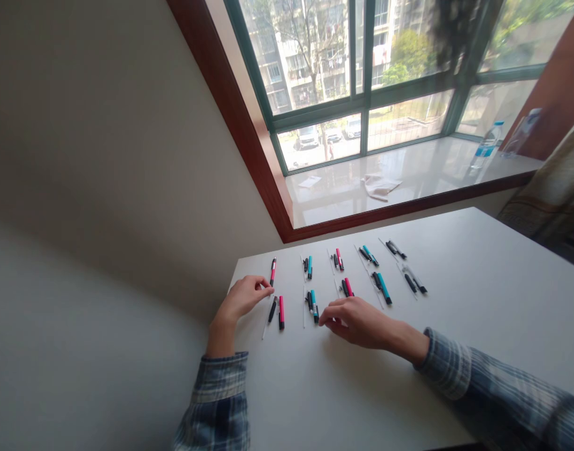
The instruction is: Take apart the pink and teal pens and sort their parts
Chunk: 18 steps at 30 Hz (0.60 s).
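Observation:
My left hand (242,299) is at the left end of the white table, its thumb and index finger pinched at the lower end of an assembled pink-and-black pen (273,270). Just below lie a pink barrel (281,312), a black grip piece (272,311) and a thin white refill (266,328). Over the table's middle, my right hand (360,321) is loosely curled with nothing visible in it. Its fingertips come close to a teal barrel (314,305) with black parts beside it. Another pink barrel (348,287) is partly hidden behind this hand.
Several more sets of pen parts lie in two rows, among them a teal barrel (385,288) and a clear barrel (415,277). Beyond the table (484,282), the windowsill (334,200) holds a crumpled cloth (380,186) and a water bottle (488,145). A wall (127,188) borders the left.

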Each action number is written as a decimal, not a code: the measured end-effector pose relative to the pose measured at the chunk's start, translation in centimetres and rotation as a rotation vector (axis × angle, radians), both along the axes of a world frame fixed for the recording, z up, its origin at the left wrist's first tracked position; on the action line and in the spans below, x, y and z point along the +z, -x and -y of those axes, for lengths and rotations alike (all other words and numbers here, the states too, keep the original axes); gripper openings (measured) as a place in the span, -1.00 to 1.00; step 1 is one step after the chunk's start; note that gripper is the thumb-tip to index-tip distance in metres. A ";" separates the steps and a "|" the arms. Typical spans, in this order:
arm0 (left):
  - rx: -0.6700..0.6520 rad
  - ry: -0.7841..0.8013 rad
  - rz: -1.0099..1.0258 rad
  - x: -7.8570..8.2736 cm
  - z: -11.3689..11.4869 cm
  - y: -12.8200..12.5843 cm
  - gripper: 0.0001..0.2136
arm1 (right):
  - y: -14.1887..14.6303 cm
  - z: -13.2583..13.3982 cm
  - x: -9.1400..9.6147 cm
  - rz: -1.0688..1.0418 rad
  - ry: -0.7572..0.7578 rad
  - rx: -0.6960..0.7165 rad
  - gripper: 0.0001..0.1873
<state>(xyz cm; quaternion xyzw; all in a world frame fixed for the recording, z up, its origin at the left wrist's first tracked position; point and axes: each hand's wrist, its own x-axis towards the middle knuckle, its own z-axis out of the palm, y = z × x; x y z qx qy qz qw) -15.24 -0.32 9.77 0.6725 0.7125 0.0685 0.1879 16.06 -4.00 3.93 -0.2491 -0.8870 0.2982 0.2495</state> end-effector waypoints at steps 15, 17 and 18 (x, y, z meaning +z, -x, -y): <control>0.197 -0.166 -0.027 -1.2 5.4 0.6 -0.65 | 0.5 0.5 0.5 -0.054 0.004 0.029 -0.73; 0.195 -0.170 -0.022 -1.7 6.2 0.4 -0.65 | 0.6 0.6 0.5 -0.052 0.002 0.027 -0.73; 0.192 -0.172 -0.015 -1.9 6.6 0.3 -0.65 | 0.6 0.7 0.5 -0.051 0.002 0.025 -0.73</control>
